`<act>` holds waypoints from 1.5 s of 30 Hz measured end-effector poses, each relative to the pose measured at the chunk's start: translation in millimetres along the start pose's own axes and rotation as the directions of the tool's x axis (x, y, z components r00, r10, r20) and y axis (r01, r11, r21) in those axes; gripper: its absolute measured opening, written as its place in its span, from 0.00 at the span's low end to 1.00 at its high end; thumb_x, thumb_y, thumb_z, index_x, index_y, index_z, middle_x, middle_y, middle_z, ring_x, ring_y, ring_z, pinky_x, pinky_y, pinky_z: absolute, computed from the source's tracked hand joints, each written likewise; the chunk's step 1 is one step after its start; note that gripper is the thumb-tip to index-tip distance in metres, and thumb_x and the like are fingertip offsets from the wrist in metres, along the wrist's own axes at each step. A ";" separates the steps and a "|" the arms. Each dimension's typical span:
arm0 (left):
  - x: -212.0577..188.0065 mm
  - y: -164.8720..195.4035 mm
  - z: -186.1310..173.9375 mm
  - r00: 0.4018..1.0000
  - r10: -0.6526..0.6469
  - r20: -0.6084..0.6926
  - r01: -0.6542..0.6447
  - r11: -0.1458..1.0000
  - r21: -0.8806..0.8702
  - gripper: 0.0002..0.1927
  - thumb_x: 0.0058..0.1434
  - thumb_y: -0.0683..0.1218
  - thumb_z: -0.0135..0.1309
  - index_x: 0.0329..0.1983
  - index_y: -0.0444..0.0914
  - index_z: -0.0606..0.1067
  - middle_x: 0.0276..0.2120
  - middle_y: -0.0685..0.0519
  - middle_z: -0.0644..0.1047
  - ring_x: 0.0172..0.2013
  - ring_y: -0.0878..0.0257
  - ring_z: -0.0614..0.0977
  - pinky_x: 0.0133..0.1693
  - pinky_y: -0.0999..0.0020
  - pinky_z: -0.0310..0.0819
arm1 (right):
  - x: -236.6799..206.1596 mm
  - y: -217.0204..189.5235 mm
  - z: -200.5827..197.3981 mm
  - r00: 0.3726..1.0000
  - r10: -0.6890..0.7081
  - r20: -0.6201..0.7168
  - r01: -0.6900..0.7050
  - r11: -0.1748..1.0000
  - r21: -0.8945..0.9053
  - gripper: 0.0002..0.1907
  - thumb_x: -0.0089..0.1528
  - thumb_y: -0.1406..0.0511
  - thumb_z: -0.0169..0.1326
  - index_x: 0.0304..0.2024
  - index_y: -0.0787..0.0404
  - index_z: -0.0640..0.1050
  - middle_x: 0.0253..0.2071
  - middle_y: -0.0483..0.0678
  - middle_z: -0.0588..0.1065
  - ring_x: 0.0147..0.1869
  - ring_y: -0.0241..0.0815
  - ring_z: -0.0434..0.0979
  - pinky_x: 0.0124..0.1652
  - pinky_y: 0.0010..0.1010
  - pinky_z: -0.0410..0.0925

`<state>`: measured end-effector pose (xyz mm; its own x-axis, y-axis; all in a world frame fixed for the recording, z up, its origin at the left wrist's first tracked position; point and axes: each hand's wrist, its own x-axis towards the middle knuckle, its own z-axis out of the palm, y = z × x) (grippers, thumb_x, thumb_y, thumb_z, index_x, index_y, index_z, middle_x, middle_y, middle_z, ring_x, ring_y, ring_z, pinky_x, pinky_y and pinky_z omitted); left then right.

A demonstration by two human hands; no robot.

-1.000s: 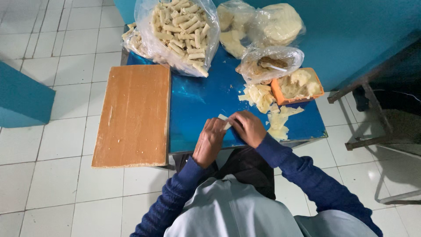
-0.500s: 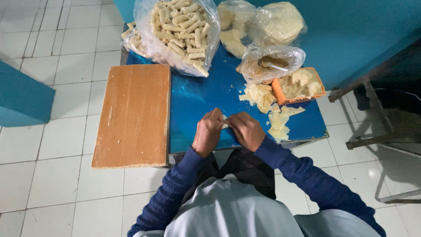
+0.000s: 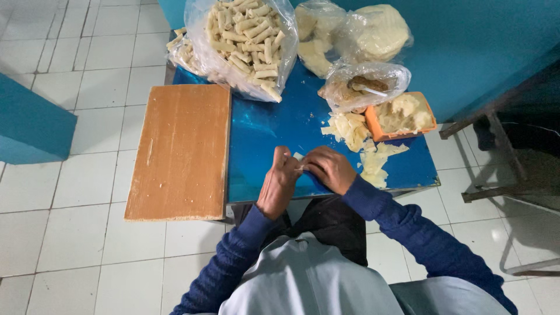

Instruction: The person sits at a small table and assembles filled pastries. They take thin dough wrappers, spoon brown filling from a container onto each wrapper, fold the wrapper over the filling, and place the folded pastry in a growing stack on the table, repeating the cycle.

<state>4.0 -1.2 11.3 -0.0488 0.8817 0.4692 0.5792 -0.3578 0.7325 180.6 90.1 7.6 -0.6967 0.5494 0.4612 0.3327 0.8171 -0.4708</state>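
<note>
— What do I have, biggest first?

— A blue table with a brown wooden board on its left side. At the back a clear bag of pale rolled sticks, then smaller bags of dough sheets, within reach, I judge.

— Smaller?

— An orange tray beside torn wrapper scraps.

— Hands?

— My left hand and right hand meet over the table's near edge, fingers closed on a small pale wrapper piece.
</note>
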 end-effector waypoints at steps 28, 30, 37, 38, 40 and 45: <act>-1.3 -2.3 1.6 0.994 -0.041 -0.099 0.075 0.929 0.363 0.11 0.53 0.45 0.64 0.39 0.43 0.78 0.52 0.49 0.70 0.57 0.47 0.67 0.55 0.48 0.57 | 2.7 -0.5 1.8 0.994 -0.100 -0.043 0.093 0.986 -0.139 0.11 0.61 0.65 0.61 0.43 0.65 0.79 0.43 0.52 0.76 0.48 0.54 0.76 0.46 0.41 0.70; -1.1 -1.3 1.3 0.994 -0.050 -0.096 0.082 0.928 0.364 0.12 0.53 0.45 0.64 0.40 0.42 0.78 0.51 0.49 0.70 0.58 0.47 0.67 0.56 0.48 0.56 | 5.0 -2.9 2.0 0.995 -0.098 -0.037 0.091 0.986 -0.142 0.09 0.61 0.66 0.61 0.41 0.64 0.79 0.42 0.51 0.75 0.48 0.53 0.75 0.46 0.41 0.70; -0.7 8.6 -1.3 0.989 0.001 -0.146 0.051 0.934 0.354 0.15 0.52 0.43 0.63 0.44 0.42 0.78 0.53 0.49 0.70 0.58 0.46 0.66 0.57 0.46 0.53 | 9.4 -10.9 0.4 0.994 -0.083 -0.068 0.072 0.987 -0.146 0.06 0.61 0.67 0.60 0.39 0.62 0.81 0.40 0.51 0.73 0.48 0.52 0.74 0.46 0.39 0.70; 0.4 9.0 -1.3 0.990 0.004 -0.139 0.051 0.920 0.388 0.14 0.53 0.42 0.62 0.43 0.43 0.78 0.52 0.49 0.70 0.58 0.47 0.66 0.58 0.46 0.53 | 9.0 -11.1 0.8 0.994 -0.097 -0.058 0.085 0.981 -0.176 0.08 0.61 0.67 0.59 0.43 0.62 0.82 0.41 0.50 0.73 0.48 0.51 0.74 0.46 0.39 0.70; 2.9 8.4 -2.3 0.991 0.003 -0.132 0.053 0.906 0.420 0.12 0.54 0.42 0.62 0.42 0.44 0.78 0.52 0.50 0.70 0.59 0.47 0.66 0.58 0.46 0.53 | 7.7 -10.7 2.0 0.991 -0.126 -0.040 0.113 0.964 -0.240 0.13 0.62 0.69 0.58 0.49 0.61 0.83 0.41 0.49 0.74 0.47 0.49 0.74 0.47 0.38 0.70; 5.8 5.4 -2.6 0.991 -0.032 -0.133 0.085 0.905 0.416 0.09 0.57 0.45 0.62 0.40 0.44 0.77 0.51 0.50 0.70 0.58 0.48 0.66 0.57 0.46 0.53 | 2.7 -12.1 4.0 0.993 -0.103 -0.050 0.080 0.938 -0.338 0.10 0.63 0.67 0.59 0.47 0.62 0.80 0.47 0.47 0.78 0.51 0.47 0.75 0.50 0.41 0.69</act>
<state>4.8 1.1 19.2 -0.1748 0.8439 0.5073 0.8589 -0.1212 0.4976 172.2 81.0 11.5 -0.6946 0.4703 0.5444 0.4708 0.8693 -0.1502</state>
